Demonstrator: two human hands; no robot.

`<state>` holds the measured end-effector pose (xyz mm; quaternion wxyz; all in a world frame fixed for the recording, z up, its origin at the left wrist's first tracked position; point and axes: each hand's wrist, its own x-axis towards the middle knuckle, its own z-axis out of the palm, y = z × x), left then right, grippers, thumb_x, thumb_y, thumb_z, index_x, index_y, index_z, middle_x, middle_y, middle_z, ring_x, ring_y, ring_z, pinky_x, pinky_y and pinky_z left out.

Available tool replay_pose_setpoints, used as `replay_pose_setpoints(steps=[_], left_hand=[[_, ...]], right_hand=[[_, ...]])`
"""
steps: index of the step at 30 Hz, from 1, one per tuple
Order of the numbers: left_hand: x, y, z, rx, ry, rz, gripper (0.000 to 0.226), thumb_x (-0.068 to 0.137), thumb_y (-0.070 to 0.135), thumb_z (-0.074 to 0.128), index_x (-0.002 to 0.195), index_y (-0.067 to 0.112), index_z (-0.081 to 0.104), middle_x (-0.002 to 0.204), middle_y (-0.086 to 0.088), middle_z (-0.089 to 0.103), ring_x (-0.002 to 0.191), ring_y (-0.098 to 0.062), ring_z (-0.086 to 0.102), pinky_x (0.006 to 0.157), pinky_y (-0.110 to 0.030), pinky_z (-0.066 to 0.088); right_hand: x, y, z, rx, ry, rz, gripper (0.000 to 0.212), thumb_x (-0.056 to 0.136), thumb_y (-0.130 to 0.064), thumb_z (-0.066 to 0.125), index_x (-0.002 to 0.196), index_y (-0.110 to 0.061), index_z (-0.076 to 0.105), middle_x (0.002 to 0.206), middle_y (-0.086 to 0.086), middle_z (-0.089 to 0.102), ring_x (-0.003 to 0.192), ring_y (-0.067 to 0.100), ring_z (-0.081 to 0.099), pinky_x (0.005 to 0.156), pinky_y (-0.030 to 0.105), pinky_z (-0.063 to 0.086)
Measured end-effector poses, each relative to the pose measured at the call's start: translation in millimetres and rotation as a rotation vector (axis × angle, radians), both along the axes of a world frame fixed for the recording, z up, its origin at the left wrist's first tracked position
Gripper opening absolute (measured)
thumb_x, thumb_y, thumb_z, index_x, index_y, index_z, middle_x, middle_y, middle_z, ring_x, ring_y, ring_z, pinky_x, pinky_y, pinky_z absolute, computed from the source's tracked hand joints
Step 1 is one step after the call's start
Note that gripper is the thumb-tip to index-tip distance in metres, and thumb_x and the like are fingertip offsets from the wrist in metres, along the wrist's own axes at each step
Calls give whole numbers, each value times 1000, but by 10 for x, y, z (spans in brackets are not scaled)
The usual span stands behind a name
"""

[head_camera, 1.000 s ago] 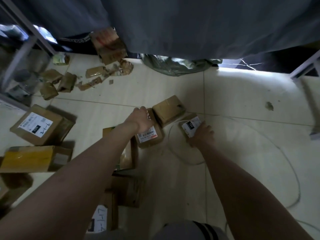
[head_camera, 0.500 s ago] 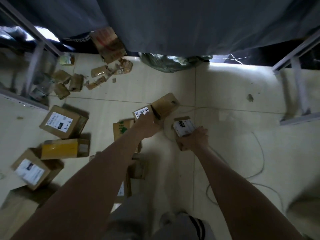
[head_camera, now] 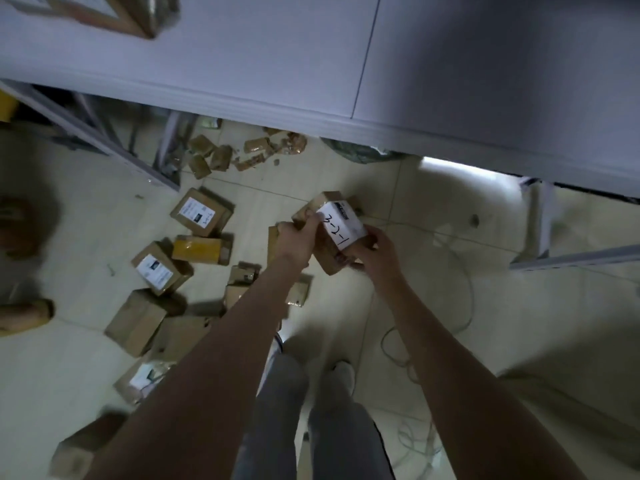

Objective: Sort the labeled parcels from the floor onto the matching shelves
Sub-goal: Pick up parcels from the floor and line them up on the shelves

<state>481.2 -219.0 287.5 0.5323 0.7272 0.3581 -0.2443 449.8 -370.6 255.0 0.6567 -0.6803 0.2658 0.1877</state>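
Observation:
Both my hands hold small brown parcels up in front of me, well above the floor. My right hand (head_camera: 375, 252) grips a parcel (head_camera: 343, 226) whose white label reads 3-2-1. My left hand (head_camera: 296, 242) grips another brown parcel (head_camera: 306, 211) pressed against it; its label is hidden. A pale grey shelf (head_camera: 450, 81) runs across the top of the view, and a boxed parcel (head_camera: 114, 12) lies on it at the far left. Several labeled parcels (head_camera: 199, 211) remain scattered on the tiled floor to the left.
A yellow-taped box (head_camera: 197, 249) and more cartons (head_camera: 136, 322) lie left of my legs (head_camera: 311, 410). Torn cardboard scraps (head_camera: 249, 154) sit under the shelf. A thin cable (head_camera: 415, 358) loops over the floor on the right. Metal shelf legs (head_camera: 540, 220) stand at right and left.
I have stood up from the floor. Both hands rose with their parcels and came together, and the 3-2-1 label now faces me. The shelf top has come into view.

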Motion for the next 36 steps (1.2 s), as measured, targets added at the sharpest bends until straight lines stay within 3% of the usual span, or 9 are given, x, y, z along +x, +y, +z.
replay_pose_setpoints(steps=[6, 8, 11, 17, 21, 24, 28, 31, 36], left_hand=[[-603, 65, 1367, -262, -106, 199, 28, 99, 39, 51, 110, 14, 54, 98, -1, 64, 87, -16, 64, 74, -35, 57], [-767, 128, 1631, -309, -137, 267, 33, 100, 37, 50, 117, 9, 56, 109, -7, 65, 92, -19, 65, 78, -36, 57], [-972, 211, 1964, -358, -174, 361, 37, 99, 37, 51, 123, 8, 55, 115, -8, 64, 100, -21, 65, 77, -33, 57], [-1053, 377, 2471, -351, -277, 305, 40, 94, 43, 57, 120, 12, 55, 120, -10, 63, 107, -22, 64, 75, -32, 58], [-968, 601, 2802, -410, -337, 229, 40, 93, 41, 61, 123, 15, 53, 111, -1, 64, 95, -8, 63, 65, -18, 55], [-889, 787, 2983, -451, -372, 200, 50, 89, 40, 66, 130, 17, 49, 114, -1, 64, 99, -8, 63, 87, -29, 55], [-783, 1084, 3211, -556, -442, 217, 53, 89, 28, 67, 135, 12, 47, 112, -5, 66, 84, -5, 69, 77, -22, 58], [-681, 1363, 3358, -535, -520, 159, 78, 68, 47, 77, 136, 19, 50, 122, -5, 66, 99, -9, 68, 88, -29, 57], [-514, 1849, 3692, -513, -648, 179, 88, 58, 53, 81, 134, 19, 54, 127, -7, 65, 111, -19, 65, 93, -35, 54]], right_hand=[[-464, 79, 1090, 94, -145, -51, 60, 65, -26, 70, 123, -9, 64, 115, 19, 63, 109, 38, 61, 81, 45, 53], [-590, 107, 1398, 100, -184, -71, 62, 64, -24, 68, 123, -7, 60, 122, 25, 59, 112, 42, 58, 85, 50, 49], [-725, 219, 1834, 152, -268, -107, 69, 63, -22, 66, 127, 1, 52, 124, 31, 53, 107, 36, 58, 76, 40, 50], [-780, 507, 2623, 226, -382, -205, 64, 57, -9, 60, 121, -8, 52, 103, 1, 64, 93, 13, 63, 67, 22, 50], [-738, 638, 2987, 249, -428, -237, 76, 59, -3, 52, 134, -8, 47, 108, 1, 64, 94, 11, 64, 71, 21, 50], [-683, 762, 3205, 253, -449, -231, 73, 58, -3, 49, 130, -10, 49, 106, -1, 66, 92, 9, 66, 68, 20, 50], [-576, 1051, 3501, 326, -472, -241, 81, 56, 0, 46, 137, -3, 45, 107, 8, 65, 85, 11, 69, 63, 20, 52], [-487, 1310, 3681, 388, -486, -232, 80, 58, 1, 45, 137, -5, 46, 111, 11, 65, 84, 12, 71, 60, 21, 54], [-212, 1732, 3983, 365, -544, -188, 71, 57, -2, 47, 128, -12, 54, 105, 1, 70, 89, 14, 69, 69, 25, 53]])
